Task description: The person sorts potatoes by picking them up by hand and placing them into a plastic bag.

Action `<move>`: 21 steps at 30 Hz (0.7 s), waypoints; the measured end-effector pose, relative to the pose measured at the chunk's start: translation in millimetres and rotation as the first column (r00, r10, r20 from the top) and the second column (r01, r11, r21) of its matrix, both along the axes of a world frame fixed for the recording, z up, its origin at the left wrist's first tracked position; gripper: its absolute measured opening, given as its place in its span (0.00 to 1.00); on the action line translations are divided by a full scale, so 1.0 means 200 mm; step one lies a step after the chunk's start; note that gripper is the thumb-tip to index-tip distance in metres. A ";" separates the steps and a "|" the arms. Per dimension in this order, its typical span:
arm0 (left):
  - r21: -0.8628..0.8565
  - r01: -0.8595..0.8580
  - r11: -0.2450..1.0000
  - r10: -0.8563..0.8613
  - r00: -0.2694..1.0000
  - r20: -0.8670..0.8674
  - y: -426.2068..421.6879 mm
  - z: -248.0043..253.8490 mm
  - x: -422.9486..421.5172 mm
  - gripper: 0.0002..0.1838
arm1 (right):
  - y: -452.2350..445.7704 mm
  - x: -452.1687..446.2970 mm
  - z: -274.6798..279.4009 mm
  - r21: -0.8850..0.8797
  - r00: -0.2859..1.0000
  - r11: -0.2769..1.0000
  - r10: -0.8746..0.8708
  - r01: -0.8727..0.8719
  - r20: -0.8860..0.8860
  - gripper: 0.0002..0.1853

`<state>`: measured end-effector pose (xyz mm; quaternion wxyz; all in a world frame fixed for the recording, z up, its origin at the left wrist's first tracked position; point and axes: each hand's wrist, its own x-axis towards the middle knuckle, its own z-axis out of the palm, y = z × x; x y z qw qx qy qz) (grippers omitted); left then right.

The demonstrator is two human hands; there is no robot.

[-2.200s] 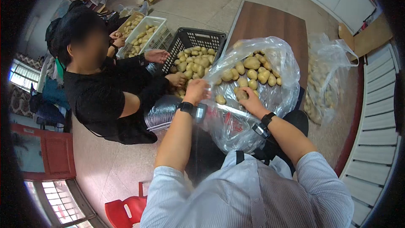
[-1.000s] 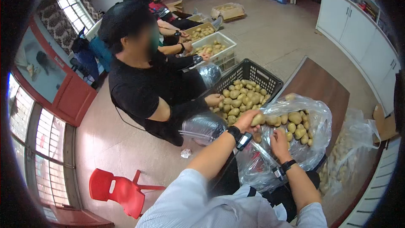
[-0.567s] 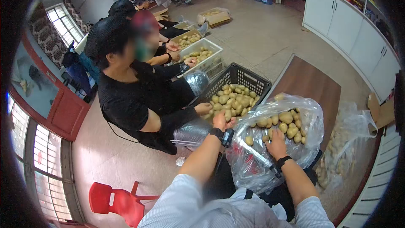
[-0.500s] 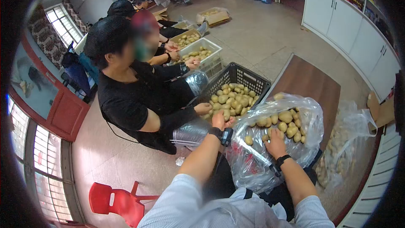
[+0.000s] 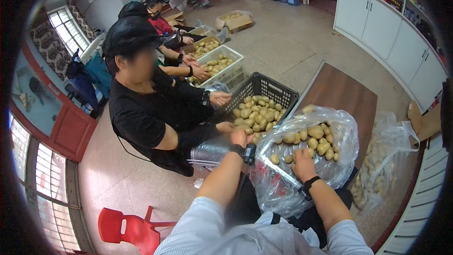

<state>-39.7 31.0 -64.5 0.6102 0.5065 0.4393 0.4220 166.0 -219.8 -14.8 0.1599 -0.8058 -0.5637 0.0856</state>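
Potatoes (image 5: pixel 257 113) fill the black crate (image 5: pixel 279 89) in front of me. My left hand (image 5: pixel 239 138) is at the crate's near edge, by a co-worker's hand; its fingers are partly hidden, and what they hold cannot be made out. More potatoes (image 5: pixel 319 138) lie in the open clear plastic bag (image 5: pixel 347 132) on the brown table (image 5: pixel 339 89). My right hand (image 5: pixel 303 163) reaches into this bag, fingers bent down at the potatoes, with a small potato (image 5: pixel 288 159) just left of the fingertips.
A co-worker in black (image 5: pixel 141 108) sits at the left, with other people beyond. A white crate (image 5: pixel 231 68) of potatoes stands behind the black one. A filled plastic bag (image 5: pixel 377 160) rests on the floor at the right. A red chair (image 5: pixel 137 230) stands at the lower left.
My left hand carried a potato from the bag to the black crate's near edge. My right hand went back among the bagged potatoes. The co-worker's far hand has moved toward the crate.
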 end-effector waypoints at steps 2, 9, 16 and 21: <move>-0.146 -0.026 0.989 0.043 0.992 0.115 0.02 0.01 0.02 0.17 | 0.00 -0.02 0.01 0.088 0.995 0.995 0.039 -0.047 0.093 0.22; 0.098 -0.019 0.995 0.040 0.975 -0.219 0.01 -0.03 0.13 0.06 | 0.00 -0.03 -0.07 -0.075 0.996 0.996 0.060 -0.055 0.064 0.26; -0.105 0.001 0.994 -0.022 0.979 -0.202 -0.27 0.44 0.25 0.18 | -0.01 -0.08 -0.02 -0.074 0.989 0.996 0.055 -0.045 0.140 0.24; -0.118 0.022 0.993 -0.042 0.985 -0.169 -0.43 0.65 0.29 0.18 | 0.00 -0.11 -0.11 -0.009 0.952 0.989 0.145 -0.148 0.271 0.17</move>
